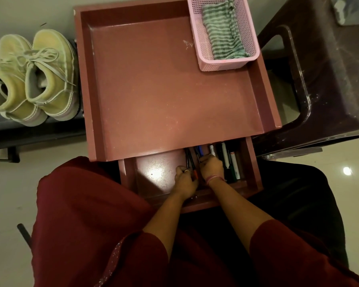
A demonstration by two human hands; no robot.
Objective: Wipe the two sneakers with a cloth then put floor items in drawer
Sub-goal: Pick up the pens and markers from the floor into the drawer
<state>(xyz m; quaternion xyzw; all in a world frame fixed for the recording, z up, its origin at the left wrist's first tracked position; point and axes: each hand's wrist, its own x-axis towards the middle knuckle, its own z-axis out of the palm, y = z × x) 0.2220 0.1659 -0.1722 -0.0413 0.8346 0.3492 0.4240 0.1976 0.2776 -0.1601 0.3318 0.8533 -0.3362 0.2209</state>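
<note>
While both hands reach into the pulled-out drawer (251, 172) of the reddish-brown desk (164, 83), the left hand (186, 179) has its fingers curled round a few dark pens (190, 160), one of them with an orange part near the knuckles. Just to the right of it, almost touching, the right hand (211, 165) is also curled; its fingers seem to pinch a blue pen (199, 151) at the front of the bundle, but the fingertips are hidden under the hand, so this grip cannot be told for sure. A pink band (212, 178) sits on the right wrist. To the right of the right hand several markers (229, 162) lie side by side in the drawer (white, green and black ones), pointing away from the person. To the left of the left hand the drawer bottom is bare and shiny, with a light reflection on it.

Beyond the hands, on the far right corner of the desk top, stands a pink perforated basket (226, 61) with a green-and-white striped cloth (224, 36) folded inside. Far to the left of the hands the two pale yellow-green sneakers (33, 77) stand together on a low dark shelf (35, 133), heels toward the person, laces loose. To the right of the desk is a dark brown plastic stool (323, 79). Dark red sleeves and clothing fill the lower part of the view
</note>
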